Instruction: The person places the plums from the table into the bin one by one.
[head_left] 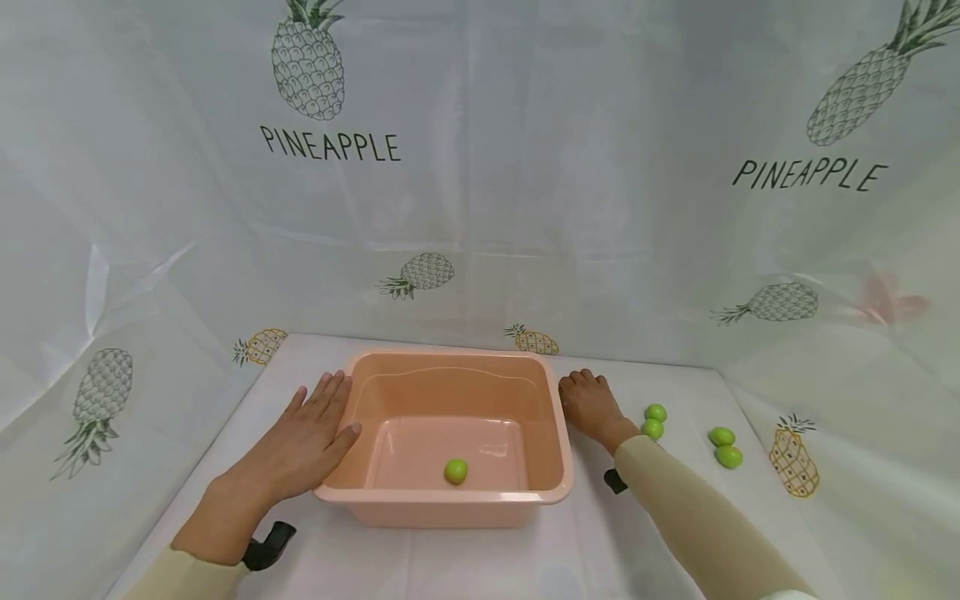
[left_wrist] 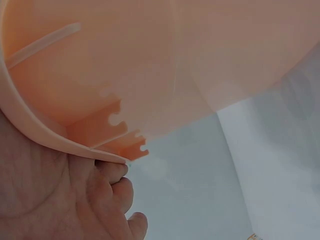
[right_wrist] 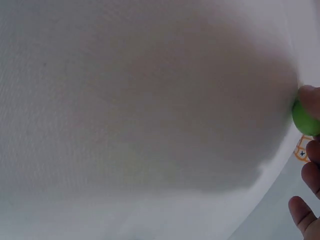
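A peach-coloured plastic basin (head_left: 442, 497) stands on the white-covered table in the head view, with one lime (head_left: 456, 471) on its floor. My left hand (head_left: 307, 442) lies along the basin's left rim, fingers extended. The left wrist view has that palm right at the lip, below the basin's outer wall (left_wrist: 150, 65). Just outside the right rim, my right hand (head_left: 588, 404) is low over the table. It pinches a green lime (right_wrist: 304, 121) between thumb and fingers at the edge of the right wrist view; the head view hides that lime behind the hand.
Right of my right forearm, two limes (head_left: 653, 422) sit together, and another pair (head_left: 726, 448) lies farther right. A pale sheet printed with pineapples (head_left: 308, 71) hangs behind the table and along both sides.
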